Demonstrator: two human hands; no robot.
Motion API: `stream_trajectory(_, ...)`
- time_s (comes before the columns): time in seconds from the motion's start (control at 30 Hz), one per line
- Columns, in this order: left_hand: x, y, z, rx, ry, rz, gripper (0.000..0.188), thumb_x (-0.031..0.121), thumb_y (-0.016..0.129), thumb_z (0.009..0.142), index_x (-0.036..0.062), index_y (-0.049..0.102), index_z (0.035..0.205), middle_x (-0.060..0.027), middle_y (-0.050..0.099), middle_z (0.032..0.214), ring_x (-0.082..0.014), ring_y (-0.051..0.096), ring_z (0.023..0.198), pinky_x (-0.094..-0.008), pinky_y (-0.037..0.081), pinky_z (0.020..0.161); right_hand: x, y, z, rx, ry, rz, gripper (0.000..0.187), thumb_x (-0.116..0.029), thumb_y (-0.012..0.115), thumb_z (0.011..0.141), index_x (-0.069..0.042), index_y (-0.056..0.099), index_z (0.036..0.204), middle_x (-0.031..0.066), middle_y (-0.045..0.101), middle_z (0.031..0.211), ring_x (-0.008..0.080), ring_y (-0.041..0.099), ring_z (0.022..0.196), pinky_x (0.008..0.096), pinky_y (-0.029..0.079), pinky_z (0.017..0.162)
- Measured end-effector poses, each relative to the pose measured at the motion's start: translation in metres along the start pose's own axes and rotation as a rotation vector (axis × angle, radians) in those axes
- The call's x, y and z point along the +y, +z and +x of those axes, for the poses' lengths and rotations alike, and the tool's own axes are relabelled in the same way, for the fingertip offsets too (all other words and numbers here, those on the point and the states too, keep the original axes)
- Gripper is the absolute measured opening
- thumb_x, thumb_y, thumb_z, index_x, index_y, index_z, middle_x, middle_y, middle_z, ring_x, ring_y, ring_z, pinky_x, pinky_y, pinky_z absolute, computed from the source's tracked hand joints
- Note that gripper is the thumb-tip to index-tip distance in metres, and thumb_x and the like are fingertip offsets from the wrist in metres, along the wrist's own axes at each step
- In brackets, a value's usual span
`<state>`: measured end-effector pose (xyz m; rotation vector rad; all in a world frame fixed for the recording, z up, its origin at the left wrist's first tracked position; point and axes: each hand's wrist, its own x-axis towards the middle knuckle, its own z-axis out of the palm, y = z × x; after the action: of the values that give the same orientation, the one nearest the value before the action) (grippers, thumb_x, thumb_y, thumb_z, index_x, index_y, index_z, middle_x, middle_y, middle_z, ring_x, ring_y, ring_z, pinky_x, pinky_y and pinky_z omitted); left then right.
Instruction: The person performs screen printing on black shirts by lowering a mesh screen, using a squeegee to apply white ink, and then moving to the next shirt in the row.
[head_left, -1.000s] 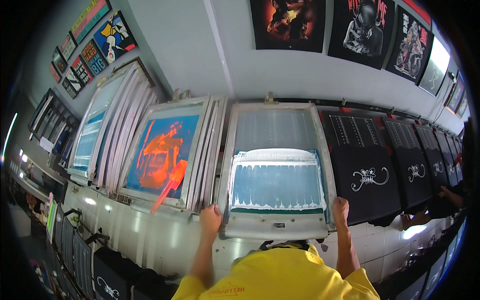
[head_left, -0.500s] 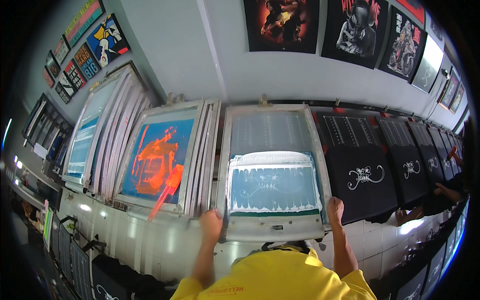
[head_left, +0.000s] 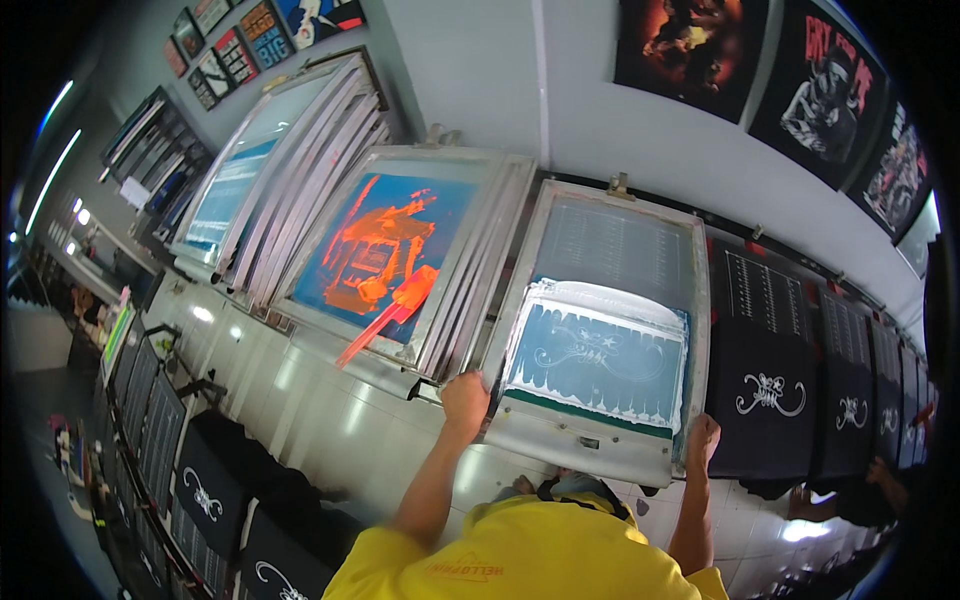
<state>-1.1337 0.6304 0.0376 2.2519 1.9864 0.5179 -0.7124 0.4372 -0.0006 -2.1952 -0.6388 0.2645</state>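
Fingers: left hand (head_left: 465,398) and right hand (head_left: 702,437) both curled around lower corners of the aluminium screen-printing frame (head_left: 600,340).
Frame: tilted up over the long white table (head_left: 340,420).
Wall: 3 framed shirt prints (head_left: 690,40).
Right: black printed shirts (head_left: 765,395) in a row.

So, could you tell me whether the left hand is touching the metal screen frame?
Touching: the head view shows the left hand gripping the screen frame at its lower left corner.

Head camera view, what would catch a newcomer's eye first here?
Probably the printing screen with the bright orange-on-blue design, leaning left of centre with an orange squeegee on it. Next, the metal-framed screen at centre, gripped at its lower corners by the left hand and right hand. Black shirts with white prints line the right.
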Motion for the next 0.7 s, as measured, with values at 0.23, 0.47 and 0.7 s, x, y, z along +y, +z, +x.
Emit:
stream_trajectory(0.23, 0.004, 0.001, -0.002, -0.03, -0.05, 0.021, 0.025, 0.022, 0.055, 0.092, 0.0052, 0.064, 0.077, -0.0168, 0.067, 0.071, -0.0355, 0.067, 0.067, -0.0465, 0.053, 0.063, 0.012, 0.001, 0.006, -0.072, -0.007, 0.101, 0.03, -0.02, 0.044, 0.088, 0.006, 0.053, 0.076, 0.014, 0.046, 0.063, 0.0194, 0.043, 0.06, 0.0389, 0.038, 0.058)
stream_trajectory(0.47, 0.001, 0.004, -0.003, -0.021, -0.053, 0.099, 0.023, 0.023, 0.054, 0.093, 0.0056, 0.062, 0.08, -0.0162, 0.066, 0.069, -0.0346, 0.067, 0.066, -0.0462, 0.053, 0.061, 0.012, 0.001, -0.003, -0.091, 0.063, 0.188, 0.039, -0.024, 0.047, 0.09, 0.008, 0.063, 0.105, 0.0165, 0.064, 0.085, 0.0234, 0.059, 0.078, 0.0357, 0.045, 0.075)
stream_trajectory(0.7, 0.005, 0.002, -0.001, -0.051, -0.051, 0.158, 0.023, 0.023, 0.051, 0.095, 0.0058, 0.062, 0.085, -0.0171, 0.066, 0.07, -0.0354, 0.067, 0.067, -0.0472, 0.053, 0.062, -0.002, 0.002, -0.01, 0.002, -0.044, 0.228, 0.032, -0.018, 0.044, 0.093, 0.007, 0.061, 0.102, 0.0171, 0.063, 0.083, 0.0226, 0.059, 0.078, 0.0352, 0.046, 0.073)
